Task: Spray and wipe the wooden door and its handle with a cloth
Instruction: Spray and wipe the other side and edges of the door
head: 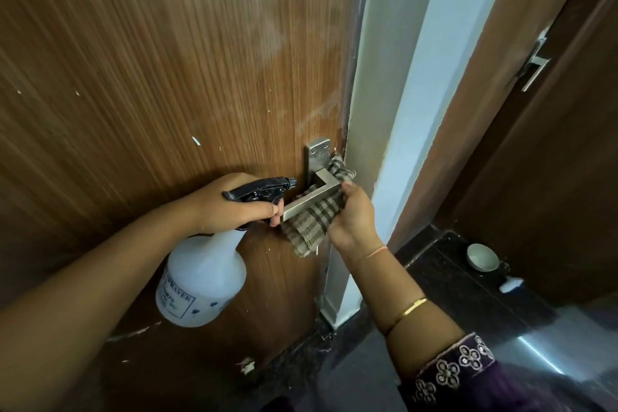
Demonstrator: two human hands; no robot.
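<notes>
Nearest the lens: the embroidered sleeve [461, 368] and gold bangle [414, 306] of the right arm, with the bare left forearm [100, 278] opposite.

Left hand [234, 204]: grip closed round the neck of the spray bottle [204, 281], fingers curled under the black trigger head, nozzle pointing at the handle [311, 199]. The white body hangs below the fist, close to the door [167, 77].

Right hand [354, 217]: grip holding the checked cloth [311, 229], which is wrapped under and behind the lever, thumb on top near the bend.

The handle sits at the door's right edge, just beside the door frame [371, 94]. Part of the cloth is bunched between the backplate [316, 152] and that edge, and a loose tail hangs below the lever.

Risks, as judgement:
- Pale hazy streaks on the panel above the handle suggest the door face is not fully wiped.
- Downward pressure on the lever could unlatch the door and swing it away from the wiping hand.
- The bunched cloth could snag at the door's edge.
- The left fingertips lie close to the lever's free end; a knock there could squeeze the trigger and wet the right hand, or loosen the hold on the hanging bottle
</notes>
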